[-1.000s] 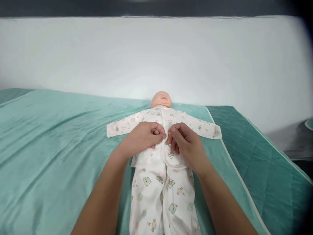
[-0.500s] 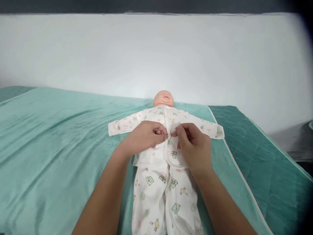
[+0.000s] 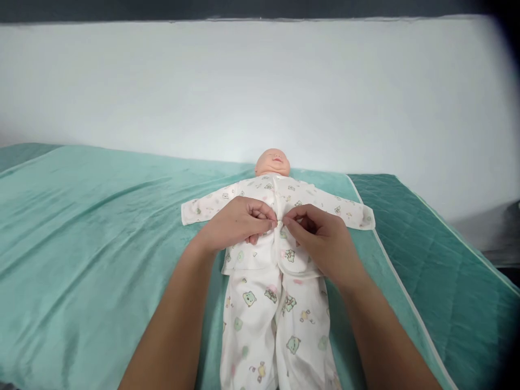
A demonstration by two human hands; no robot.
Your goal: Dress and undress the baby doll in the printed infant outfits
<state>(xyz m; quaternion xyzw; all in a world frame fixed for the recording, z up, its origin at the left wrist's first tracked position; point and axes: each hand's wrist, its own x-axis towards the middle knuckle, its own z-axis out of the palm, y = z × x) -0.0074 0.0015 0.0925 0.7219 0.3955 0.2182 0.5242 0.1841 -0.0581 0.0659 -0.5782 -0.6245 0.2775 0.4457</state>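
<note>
A baby doll (image 3: 273,162) lies on its back on a light teal blanket (image 3: 93,233). It wears a white printed shirt (image 3: 317,201) and matching white trousers (image 3: 260,319), with both sleeves spread out sideways. My left hand (image 3: 235,223) and my right hand (image 3: 325,238) meet at the middle of the doll's chest. Each hand pinches one edge of the shirt's front opening, fingertips almost touching. Whatever fastening sits between the fingertips is too small to make out.
A darker teal quilted mat (image 3: 426,260) lies under the blanket and shows on the right. A white wall (image 3: 260,92) rises right behind the doll's head. At the far right the bed edge drops off to a dark floor (image 3: 504,254).
My right hand has shifted a little and its fingers have closed tighter toward my left hand at the shirt front. The view has drifted slightly; the doll has not moved.
</note>
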